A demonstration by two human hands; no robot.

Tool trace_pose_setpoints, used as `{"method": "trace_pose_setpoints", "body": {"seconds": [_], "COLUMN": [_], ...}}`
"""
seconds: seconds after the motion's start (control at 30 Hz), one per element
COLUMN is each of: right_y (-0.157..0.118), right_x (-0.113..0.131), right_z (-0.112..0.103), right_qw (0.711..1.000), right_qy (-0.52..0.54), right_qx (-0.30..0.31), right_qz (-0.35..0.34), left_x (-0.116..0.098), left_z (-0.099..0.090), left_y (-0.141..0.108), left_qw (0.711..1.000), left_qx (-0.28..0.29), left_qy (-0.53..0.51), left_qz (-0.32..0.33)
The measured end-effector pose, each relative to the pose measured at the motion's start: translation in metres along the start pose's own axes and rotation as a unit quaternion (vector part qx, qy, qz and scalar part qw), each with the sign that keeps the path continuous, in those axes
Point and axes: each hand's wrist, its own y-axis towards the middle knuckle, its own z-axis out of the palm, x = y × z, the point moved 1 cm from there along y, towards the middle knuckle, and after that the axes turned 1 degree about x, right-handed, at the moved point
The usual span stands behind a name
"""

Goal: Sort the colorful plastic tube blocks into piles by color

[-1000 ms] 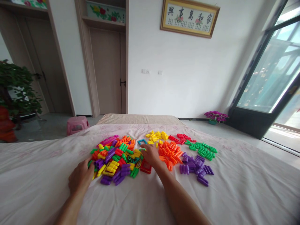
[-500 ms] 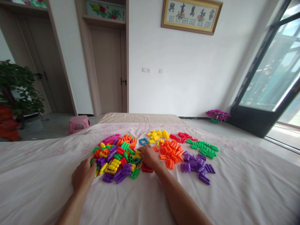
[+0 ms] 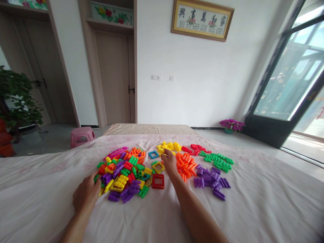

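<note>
My left hand [image 3: 87,191] rests at the left edge of a mixed pile of plastic building blocks [image 3: 124,172], its fingers curled with a green block [image 3: 96,178] between thumb and forefinger. Stretched forward, my right hand [image 3: 169,161] reaches the near side of the yellow blocks [image 3: 169,146]. Its fingers are drawn together; whatever they hold is too small to make out. Just left of that hand lie a yellow square frame [image 3: 162,167], a red square frame [image 3: 158,186] and a blue square frame [image 3: 153,155].
Sorted groups of orange blocks [image 3: 186,165], purple blocks [image 3: 214,180], green blocks [image 3: 220,161] and red blocks [image 3: 198,148] lie right of my right arm. A pale cloth [image 3: 253,202] covers the table. A pink stool [image 3: 82,135] stands beyond its left side.
My right hand has moved forward and right, from the mixed pile to the yellow blocks, uncovering the yellow and red frames. My left hand stays at the pile's edge. The view has shifted slightly.
</note>
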Motion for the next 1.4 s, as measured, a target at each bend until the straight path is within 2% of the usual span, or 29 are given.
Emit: {"method": "trace_pose_setpoints", "body": {"seconds": [0.1, 0.17, 0.3, 0.37, 0.5, 0.53, 0.6, 0.8, 0.93, 1.07, 1.2, 1.27, 1.33, 1.4], "right_y": [0.005, 0.003, -0.011, -0.022, -0.042, -0.045, -0.05, -0.049, -0.034, -0.013, 0.003, 0.006, 0.003, -0.004], "right_x": [-0.004, -0.003, 0.012, 0.024, 0.045, 0.049, 0.054, 0.055, 0.05, 0.034, 0.013, 0.006, 0.004, 0.008], "right_z": [-0.003, -0.001, 0.005, 0.007, 0.008, 0.008, 0.009, 0.009, 0.001, -0.012, -0.023, -0.023, -0.018, -0.009], "right_qw": [0.999, 0.999, 0.988, 0.96, 0.875, 0.859, 0.848, 0.869, 0.909, 0.938, 0.986, 0.995, 0.997, 0.995], "right_qy": [0.045, 0.044, -0.069, -0.166, -0.331, -0.353, -0.367, -0.348, -0.331, -0.293, -0.162, -0.096, -0.076, -0.098], "right_qx": [-0.028, -0.016, 0.133, 0.202, 0.297, 0.31, 0.315, 0.291, 0.217, 0.171, 0.033, -0.024, -0.032, 0.024], "right_qz": [0.008, 0.003, -0.046, -0.102, -0.192, -0.203, -0.217, -0.196, -0.128, -0.066, -0.016, -0.001, 0.001, -0.015], "left_x": [0.001, 0.002, 0.002, 0.002, 0.001, 0.0, 0.0, 0.0, 0.0, 0.0, 0.0, -0.001, -0.001, -0.002], "left_z": [0.002, 0.002, 0.003, 0.002, 0.0, 0.0, -0.001, -0.001, 0.0, 0.001, -0.001, -0.002, -0.003, -0.003], "left_y": [0.001, 0.001, 0.001, 0.0, -0.001, -0.001, -0.001, -0.001, 0.0, 0.0, -0.001, -0.002, -0.002, -0.003], "left_qw": [1.0, 1.0, 1.0, 1.0, 1.0, 1.0, 1.0, 1.0, 1.0, 1.0, 0.999, 0.999, 0.999, 0.999], "left_qx": [-0.005, -0.013, -0.024, -0.021, -0.017, -0.019, -0.021, -0.006, -0.009, -0.018, -0.045, -0.051, -0.051, -0.05], "left_qy": [0.002, 0.005, 0.003, 0.003, 0.005, 0.006, 0.006, 0.002, -0.003, -0.006, -0.002, 0.001, 0.004, 0.005], "left_qz": [0.004, 0.007, 0.011, 0.009, 0.01, 0.01, 0.009, 0.005, 0.004, 0.007, 0.013, 0.012, 0.012, 0.013]}}
